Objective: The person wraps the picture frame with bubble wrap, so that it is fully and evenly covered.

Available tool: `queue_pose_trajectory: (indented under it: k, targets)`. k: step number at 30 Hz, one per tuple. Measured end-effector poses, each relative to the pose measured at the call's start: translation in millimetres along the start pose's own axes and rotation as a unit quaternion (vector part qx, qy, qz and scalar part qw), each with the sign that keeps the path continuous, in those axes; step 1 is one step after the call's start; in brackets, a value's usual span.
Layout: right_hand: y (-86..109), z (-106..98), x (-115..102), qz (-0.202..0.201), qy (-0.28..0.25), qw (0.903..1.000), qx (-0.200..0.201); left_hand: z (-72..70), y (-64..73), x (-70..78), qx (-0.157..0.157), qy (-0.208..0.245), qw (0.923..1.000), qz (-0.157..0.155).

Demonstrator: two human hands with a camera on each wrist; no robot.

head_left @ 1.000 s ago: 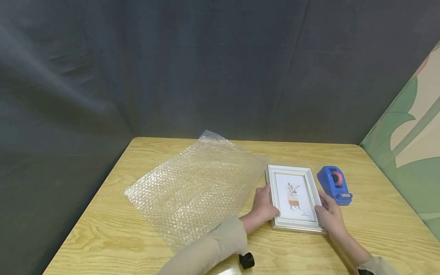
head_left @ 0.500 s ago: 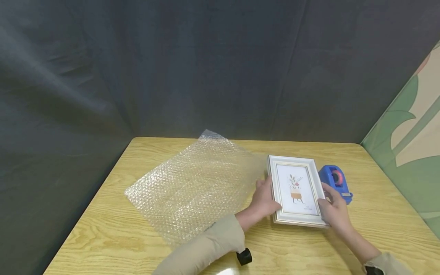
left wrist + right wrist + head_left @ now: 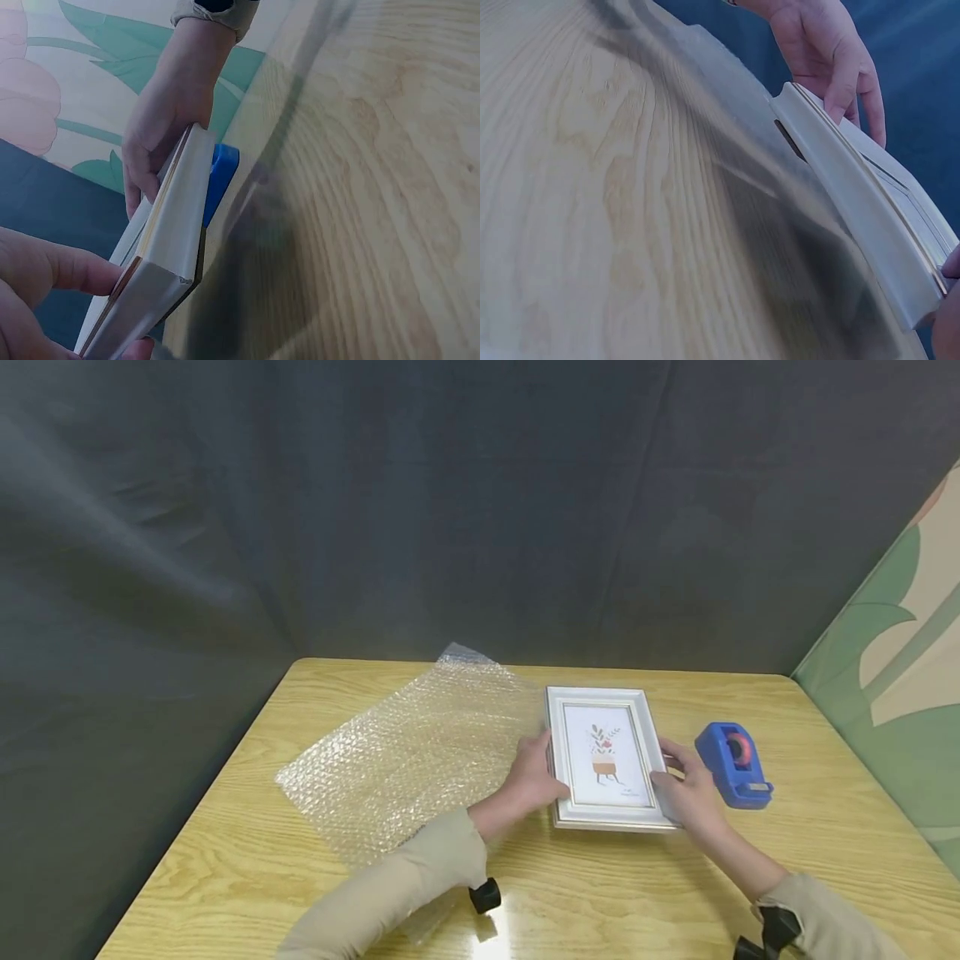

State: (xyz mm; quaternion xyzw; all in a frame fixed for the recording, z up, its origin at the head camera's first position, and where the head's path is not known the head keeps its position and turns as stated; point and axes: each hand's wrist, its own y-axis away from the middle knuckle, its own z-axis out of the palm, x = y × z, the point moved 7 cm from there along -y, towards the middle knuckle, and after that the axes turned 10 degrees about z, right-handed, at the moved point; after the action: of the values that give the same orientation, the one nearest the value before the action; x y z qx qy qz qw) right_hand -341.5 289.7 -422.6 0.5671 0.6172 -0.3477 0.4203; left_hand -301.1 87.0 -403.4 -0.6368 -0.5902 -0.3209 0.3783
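Observation:
Both hands hold a white picture frame (image 3: 603, 760) with a printed flower-pot picture, face up. My left hand (image 3: 531, 777) grips its left edge, thumb on the front. On the opposite edge my right hand (image 3: 690, 789) pinches it, thumb on the white border. The wrist views show the frame's thick side (image 3: 161, 247) raised over the table, with its shadow below. To the left a sheet of bubble wrap (image 3: 420, 752) lies flat, partly under the left forearm and reaching up to the frame's left side.
A blue tape dispenser (image 3: 735, 766) with a reddish roll stands to the right of the right hand. The wooden table (image 3: 225, 852) ends at a dark curtain (image 3: 480, 510) behind. A wall with a leaf pattern (image 3: 911, 677) borders the right side.
The picture frame, held by both hands, has risen from the table and moved left towards the bubble wrap. The tape dispenser has stayed in place.

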Motion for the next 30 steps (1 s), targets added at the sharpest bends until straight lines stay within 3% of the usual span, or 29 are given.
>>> queue_pose_trajectory:
  k: [4,10,18,23,30]
  targets:
    - [-2.7,16,-11,0.009,-0.019,0.9992,-0.033,-20.3,1.3,-4.0,0.007,-0.01,0.9999,0.001]
    - [-4.0,39,-27,0.018,-0.024,0.9971,-0.069,-46.8,6.1,-18.8,0.016,0.013,0.9998,0.005]
    - [-7.7,76,-41,0.028,-0.061,0.9922,-0.105,-81.5,17.3,-47.4,0.024,0.007,0.9993,-0.026]
    - [-11.9,96,-50,0.014,-0.072,0.9908,-0.114,-104.6,22.0,-58.6,0.032,-0.005,0.9991,-0.028]
    - [-16.5,120,-55,0.015,-0.085,0.9882,-0.127,-125.2,26.8,-76.9,0.035,0.015,0.9986,-0.036]
